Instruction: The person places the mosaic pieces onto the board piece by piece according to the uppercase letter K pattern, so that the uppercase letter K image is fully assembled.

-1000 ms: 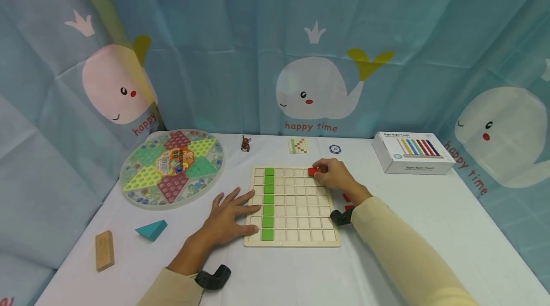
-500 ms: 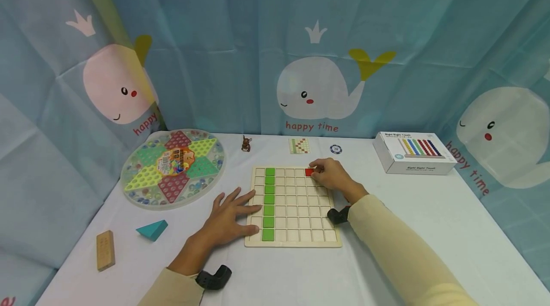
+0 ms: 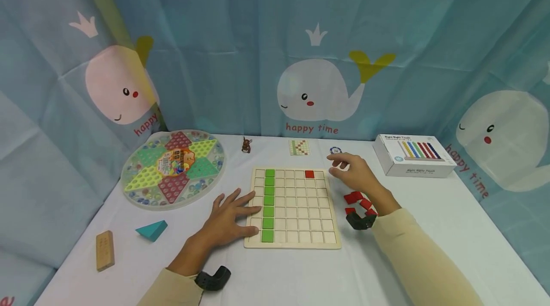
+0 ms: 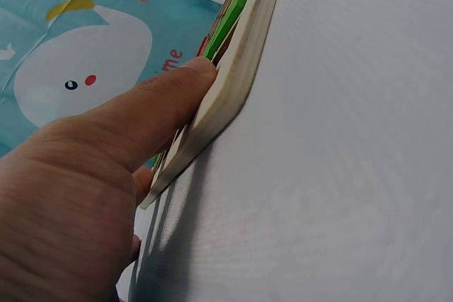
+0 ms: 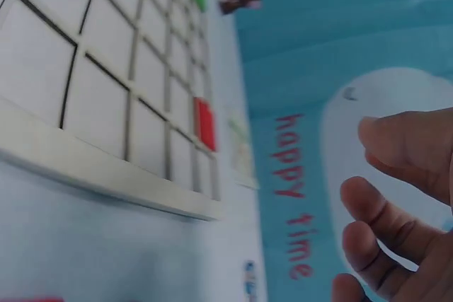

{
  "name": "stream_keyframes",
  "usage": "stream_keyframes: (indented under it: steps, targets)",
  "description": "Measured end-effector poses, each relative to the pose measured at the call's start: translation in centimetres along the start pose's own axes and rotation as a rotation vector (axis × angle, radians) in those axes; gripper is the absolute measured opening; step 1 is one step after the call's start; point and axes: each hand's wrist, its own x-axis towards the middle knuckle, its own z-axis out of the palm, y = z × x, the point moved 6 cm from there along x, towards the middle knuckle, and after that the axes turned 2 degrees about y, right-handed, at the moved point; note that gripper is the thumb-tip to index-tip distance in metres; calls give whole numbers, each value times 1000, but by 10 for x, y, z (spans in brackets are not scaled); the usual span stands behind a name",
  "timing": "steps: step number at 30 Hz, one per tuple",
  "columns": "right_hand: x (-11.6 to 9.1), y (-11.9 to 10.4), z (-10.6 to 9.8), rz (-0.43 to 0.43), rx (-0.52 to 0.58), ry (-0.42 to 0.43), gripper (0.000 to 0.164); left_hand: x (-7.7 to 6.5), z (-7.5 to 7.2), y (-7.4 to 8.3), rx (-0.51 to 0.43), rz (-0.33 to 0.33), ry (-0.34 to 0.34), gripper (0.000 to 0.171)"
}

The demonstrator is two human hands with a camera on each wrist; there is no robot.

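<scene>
"Red tile [image 3: 310, 174]: what has changed?"

"The right hand [image 3: 355, 172] has released it; thumb and fingers stand slightly apart, holding nothing. The tile now occupies the board's [image 3: 292, 245] top row, sixth cell from left: placement appears complete."

"The left hand [image 3: 227, 220]?"

"Spread, resting on the board's left edge."

"Tile's appearance?"

"Square, plain, apparently flat."

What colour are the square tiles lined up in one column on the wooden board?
The column's square tiles are green; the head view shows them best.

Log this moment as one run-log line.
left hand: touching grid board | right hand: empty | red tile: in far row
</scene>
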Motion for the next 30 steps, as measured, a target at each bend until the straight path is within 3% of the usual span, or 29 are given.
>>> stream_keyframes:
  steps: [7, 12, 24, 30]
  targets:
    - [-30, 5, -31, -45, -17, 31, 36, 0, 1, 1, 1, 12, -2, 56]
    - [-43, 15, -39, -51, -31, 30, 36, -1, 0, 0, 0, 18, -11, 57]
    - [-49, 64, -18, 102, -14, -189, 41, -1, 1, 0, 6, 28, 13, 55]
    - [-48, 76, -7, 173, -43, -281, 40, -1, -1, 1, 11, 24, 7, 56]
